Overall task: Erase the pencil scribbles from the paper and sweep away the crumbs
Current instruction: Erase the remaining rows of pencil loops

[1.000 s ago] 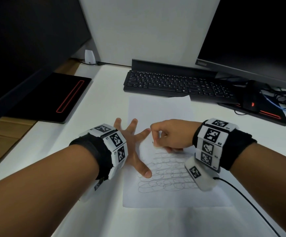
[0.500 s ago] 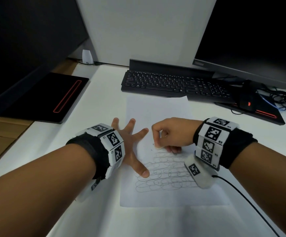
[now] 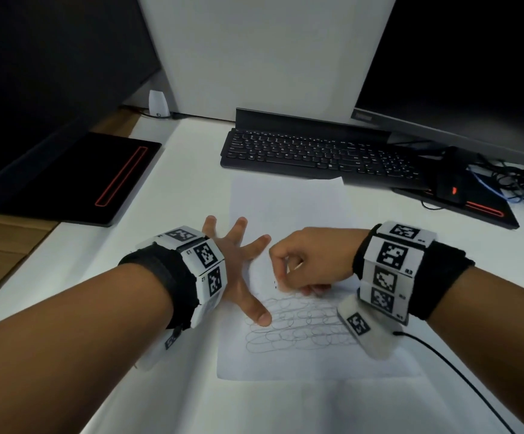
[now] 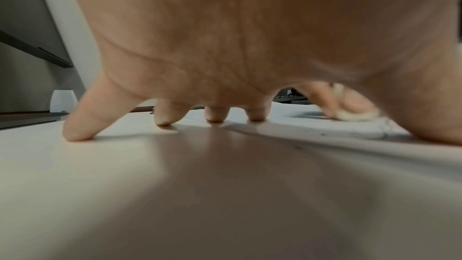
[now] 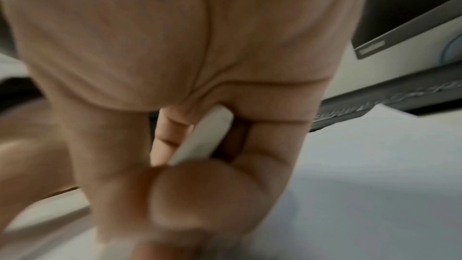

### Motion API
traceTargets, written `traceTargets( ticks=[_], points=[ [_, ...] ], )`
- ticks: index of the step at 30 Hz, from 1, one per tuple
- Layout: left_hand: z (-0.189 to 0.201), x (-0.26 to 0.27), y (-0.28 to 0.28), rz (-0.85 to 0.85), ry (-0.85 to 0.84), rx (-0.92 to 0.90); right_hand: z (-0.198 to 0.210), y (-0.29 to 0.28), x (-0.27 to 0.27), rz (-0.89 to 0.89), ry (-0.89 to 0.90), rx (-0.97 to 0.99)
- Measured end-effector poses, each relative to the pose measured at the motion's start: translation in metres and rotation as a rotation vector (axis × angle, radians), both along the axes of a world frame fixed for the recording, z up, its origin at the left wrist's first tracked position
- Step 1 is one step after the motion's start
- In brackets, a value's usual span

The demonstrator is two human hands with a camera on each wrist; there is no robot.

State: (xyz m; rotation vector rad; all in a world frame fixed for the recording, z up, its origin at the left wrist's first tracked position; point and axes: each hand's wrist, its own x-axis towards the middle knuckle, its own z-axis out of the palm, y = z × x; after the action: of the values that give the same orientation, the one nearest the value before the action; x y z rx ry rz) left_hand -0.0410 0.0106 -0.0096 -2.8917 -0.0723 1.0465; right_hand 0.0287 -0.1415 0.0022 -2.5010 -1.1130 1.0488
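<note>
The right hand [image 3: 310, 258] pinches a small white eraser [image 5: 205, 137] at the top of the scribbles [image 3: 298, 327], while the left hand [image 3: 232, 261] lies flat with fingers spread on the paper [image 3: 285, 208]. From the left wrist, fingertips press down. From the right wrist, the eraser sits between thumb and fingers. Short, gentle rubs should work best, with the paper held firmly.

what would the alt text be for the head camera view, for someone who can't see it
A person's right hand rubs a white eraser along the top of the pencil scribbles on a sheet of paper, while the left hand, fingers spread, presses the sheet's left edge to the white desk. A black keyboard lies beyond the paper.
</note>
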Motion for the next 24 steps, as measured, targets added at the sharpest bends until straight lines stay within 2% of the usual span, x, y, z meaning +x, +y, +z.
traceTargets(
  ticks=[3, 7, 12, 16, 20, 24],
  points=[
    [0.0, 0.0, 0.0, 0.012, -0.001, -0.008, 0.004, -0.005, 0.013, -0.109, -0.064, 0.039],
    [-0.001, 0.001, 0.001, 0.003, -0.001, -0.005, -0.003, -0.001, -0.003, 0.042, -0.023, -0.013],
    [0.0, 0.0, -0.001, 0.014, -0.009, -0.002, 0.0, -0.004, 0.01, -0.067, -0.082, 0.039],
    [-0.001, 0.001, 0.0, 0.008, -0.004, -0.005, -0.005, -0.001, -0.003, 0.025, -0.035, 0.034],
    [-0.003, 0.001, 0.0, 0.027, -0.006, -0.013, 0.001, -0.006, 0.009, -0.086, -0.091, 0.052],
    [-0.002, 0.003, 0.001, 0.012, 0.003, -0.013, -0.003, 0.003, -0.008, 0.048, -0.086, 0.002]
  ],
)
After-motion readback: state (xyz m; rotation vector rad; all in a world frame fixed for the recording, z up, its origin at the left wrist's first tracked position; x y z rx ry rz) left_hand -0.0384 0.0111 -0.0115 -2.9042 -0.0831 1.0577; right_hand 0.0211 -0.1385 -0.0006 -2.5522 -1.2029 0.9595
